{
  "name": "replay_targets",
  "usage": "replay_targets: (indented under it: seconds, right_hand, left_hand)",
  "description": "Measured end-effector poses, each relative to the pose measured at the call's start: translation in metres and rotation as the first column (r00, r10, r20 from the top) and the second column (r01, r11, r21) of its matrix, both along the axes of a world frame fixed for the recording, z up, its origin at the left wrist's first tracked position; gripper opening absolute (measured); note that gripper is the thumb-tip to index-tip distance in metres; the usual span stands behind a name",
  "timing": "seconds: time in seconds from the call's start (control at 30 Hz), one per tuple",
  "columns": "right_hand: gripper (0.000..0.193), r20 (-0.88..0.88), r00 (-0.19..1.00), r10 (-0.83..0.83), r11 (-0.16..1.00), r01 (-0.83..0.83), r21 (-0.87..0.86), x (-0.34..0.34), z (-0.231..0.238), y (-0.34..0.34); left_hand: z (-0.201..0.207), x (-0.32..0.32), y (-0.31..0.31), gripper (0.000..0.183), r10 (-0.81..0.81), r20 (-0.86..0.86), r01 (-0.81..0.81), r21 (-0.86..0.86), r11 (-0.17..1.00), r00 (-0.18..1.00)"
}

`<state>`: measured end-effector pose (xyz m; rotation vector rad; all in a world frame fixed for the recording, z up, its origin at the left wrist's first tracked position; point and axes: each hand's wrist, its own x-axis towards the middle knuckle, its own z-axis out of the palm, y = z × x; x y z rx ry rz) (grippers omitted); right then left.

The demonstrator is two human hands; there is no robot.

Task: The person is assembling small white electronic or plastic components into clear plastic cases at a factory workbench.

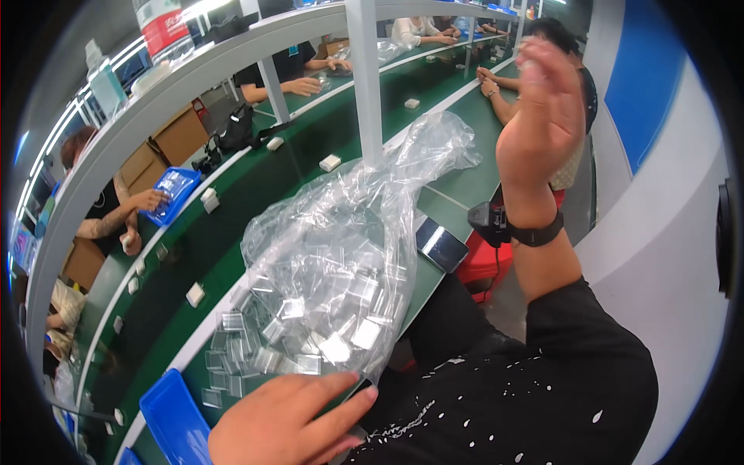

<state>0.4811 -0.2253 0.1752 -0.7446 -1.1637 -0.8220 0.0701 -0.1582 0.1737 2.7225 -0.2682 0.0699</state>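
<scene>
My left hand (pixel 291 422) is at the near edge, its fingers bent and pointing right. A small piece with a dark edge (pixel 363 385) shows between its fingertips, mostly hidden, so its kind is unclear. Just beyond that hand, clear plastic cases (pixel 267 360) lie loose on the green worktop, spilling from a large clear plastic bag (pixel 325 225). My right hand (pixel 546 108) is raised high on the right, well away from the bag. Its fingers are loosely curled with gaps between them, and I see nothing in it. A black strap with a small device (pixel 492 223) circles that wrist.
A dark phone (pixel 440 243) lies right of the bag. Left of my left hand is a blue tray (pixel 177 418). White blocks (pixel 195 294) sit along the curved green conveyor (pixel 240 225). A white post (pixel 364 85) rises behind the bag. Co-workers sit across and farther along.
</scene>
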Motion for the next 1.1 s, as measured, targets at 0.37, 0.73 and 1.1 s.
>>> replay_targets:
  seconds: [0.37, 0.73, 1.1]
  right_hand:
    - [0.044, 0.472, 0.880, -0.055, 0.748, -0.277, 0.603, -0.186, 0.072, -0.007]
    - [0.057, 0.605, 0.769, -0.206, 0.814, -0.208, 0.542, -0.230, 0.069, -0.015]
    - [0.044, 0.740, 0.656, -0.145, 0.945, -0.130, 0.300, -0.244, 0.078, 0.038]
  left_hand:
    - [-0.038, 0.043, -0.001, 0.059, 0.366, 0.507, -0.066, -0.515, 0.855, 0.780]
    - [-0.033, 0.031, 0.009, 0.032, 0.548, 0.332, -0.106, -0.778, 0.619, 0.768]
    - [-0.028, 0.029, 0.048, 0.039, 0.073, 0.240, 0.174, -0.852, 0.494, 0.968]
